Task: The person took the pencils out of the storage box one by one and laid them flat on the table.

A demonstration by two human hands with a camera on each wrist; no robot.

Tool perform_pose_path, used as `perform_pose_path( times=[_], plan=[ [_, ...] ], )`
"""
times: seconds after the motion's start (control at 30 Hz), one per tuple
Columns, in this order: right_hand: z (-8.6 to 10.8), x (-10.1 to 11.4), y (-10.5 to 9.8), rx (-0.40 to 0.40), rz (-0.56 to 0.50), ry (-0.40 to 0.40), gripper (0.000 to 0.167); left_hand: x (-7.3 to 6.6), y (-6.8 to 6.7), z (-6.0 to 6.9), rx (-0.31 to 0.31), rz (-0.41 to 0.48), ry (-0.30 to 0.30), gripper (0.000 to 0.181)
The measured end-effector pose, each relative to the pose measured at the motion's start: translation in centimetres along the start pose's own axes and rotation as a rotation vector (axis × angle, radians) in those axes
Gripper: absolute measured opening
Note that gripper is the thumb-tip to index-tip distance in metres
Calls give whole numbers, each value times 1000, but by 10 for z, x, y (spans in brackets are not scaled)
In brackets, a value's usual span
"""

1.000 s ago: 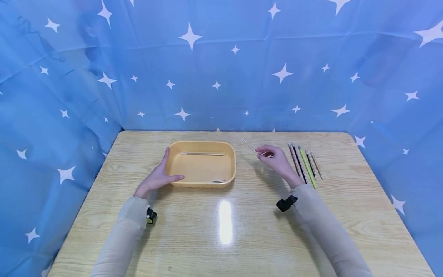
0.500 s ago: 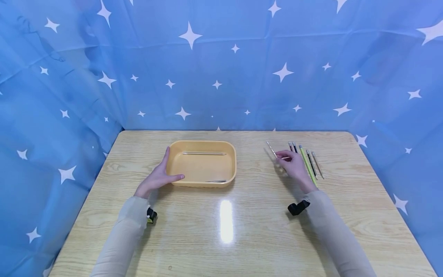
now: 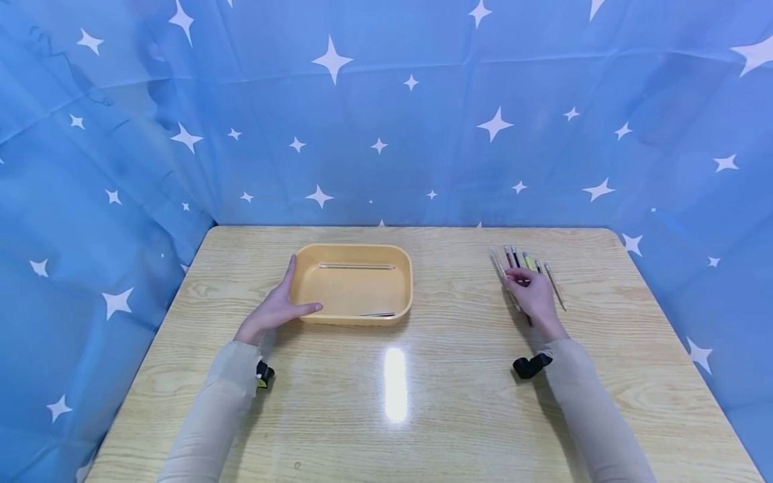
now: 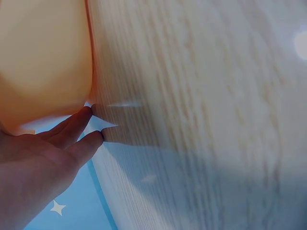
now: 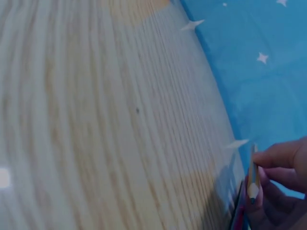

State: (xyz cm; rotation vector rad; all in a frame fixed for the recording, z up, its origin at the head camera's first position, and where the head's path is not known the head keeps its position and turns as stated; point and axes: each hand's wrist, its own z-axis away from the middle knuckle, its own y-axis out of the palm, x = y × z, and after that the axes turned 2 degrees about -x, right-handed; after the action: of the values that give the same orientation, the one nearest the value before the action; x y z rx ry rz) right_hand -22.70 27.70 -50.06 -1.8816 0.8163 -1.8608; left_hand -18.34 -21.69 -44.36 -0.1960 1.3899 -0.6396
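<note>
My left hand [image 3: 274,310] lies against the left front corner of a yellow-orange tray [image 3: 356,290]. Its fingers are stretched along the left side and the thumb reaches over the front rim. In the tray, a light pencil [image 3: 356,267] lies near the back and part of a dark one [image 3: 377,314] shows by the front wall. My right hand [image 3: 536,298] pinches a light wooden pencil [image 5: 253,177] between thumb and fingers, at the left end of a row of pencils. Whether that pencil touches the table is unclear. The hand partly hides the row, including a green pencil [image 3: 527,260].
The wood-grain table [image 3: 338,402] carries a bright light reflection in front of the tray. Blue star-patterned cloth [image 3: 423,134] hangs behind it and at both sides. A light brown pencil [image 3: 555,287] lies at the right end of the row.
My right hand has carried the pencil rightward, away from the tray's side, to the left of the row, turning it closer in line with the others. The left hand and tray stay in place.
</note>
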Motion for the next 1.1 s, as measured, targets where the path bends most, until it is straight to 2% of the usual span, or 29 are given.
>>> perform_pose_path(
  times=[0.27,0.33,0.77,1.1],
  plan=[
    [-1,-4,-3,-68,78,-30,23,35,2,-17,-15,-12,4,118],
    [-1,-4,-3,-75,93,-27,22,39,2,-19,-18,-16,7,119],
    [0,-2,-2,-109,158,-35,18,40,2,-21,-21,-38,14,119],
    [0,-3,-1,-119,167,-65,15,40,2,-18,-21,-18,19,119]
  ],
)
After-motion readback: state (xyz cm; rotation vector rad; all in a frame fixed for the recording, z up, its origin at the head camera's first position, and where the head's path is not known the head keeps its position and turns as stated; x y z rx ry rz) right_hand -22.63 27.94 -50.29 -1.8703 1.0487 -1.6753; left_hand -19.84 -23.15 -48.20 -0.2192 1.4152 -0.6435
